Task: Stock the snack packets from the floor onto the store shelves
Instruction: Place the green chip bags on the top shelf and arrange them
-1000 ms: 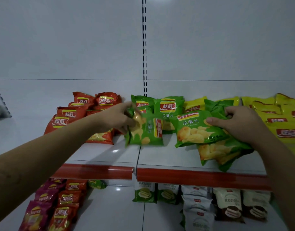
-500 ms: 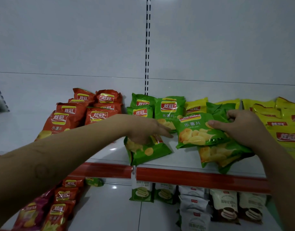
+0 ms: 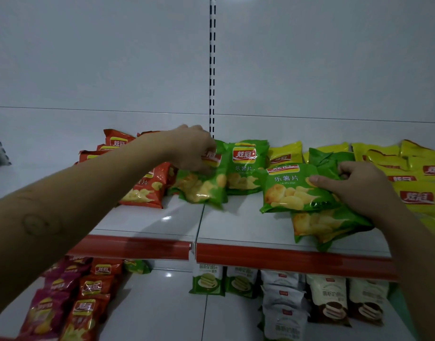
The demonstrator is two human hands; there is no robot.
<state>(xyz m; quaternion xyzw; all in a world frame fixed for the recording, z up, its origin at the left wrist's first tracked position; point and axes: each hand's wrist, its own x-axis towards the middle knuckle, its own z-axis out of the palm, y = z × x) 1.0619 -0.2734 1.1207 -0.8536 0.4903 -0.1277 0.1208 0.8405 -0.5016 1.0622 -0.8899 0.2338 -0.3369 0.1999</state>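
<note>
Head camera looks onto a white metal shelf with a red front strip (image 3: 260, 257). Left of the left grip (image 3: 194, 151), partly under its forearm, lie orange-red foil chip packets (image 3: 145, 190). The left grip is clamped, fingers curled over the top edge of a green foil chip packet (image 3: 204, 188) that lies towards the back of the shelf. Just right of this grip sits a second green foil packet (image 3: 244, 166), touching the first. Further right, the right grip (image 3: 359, 188) is closed on a third green packet (image 3: 292, 190), thumb across its front and fingers curled behind. A fourth green packet (image 3: 327, 225) lies under it, reaching beneath the grip's wrist. Behind and right of the right grip sit yellow foil packets (image 3: 420, 183). Below both grips, a lower shelf (image 3: 162, 303) holds purple and red packets (image 3: 51, 308) at left and green and white cake packs (image 3: 283, 303) at right.
</note>
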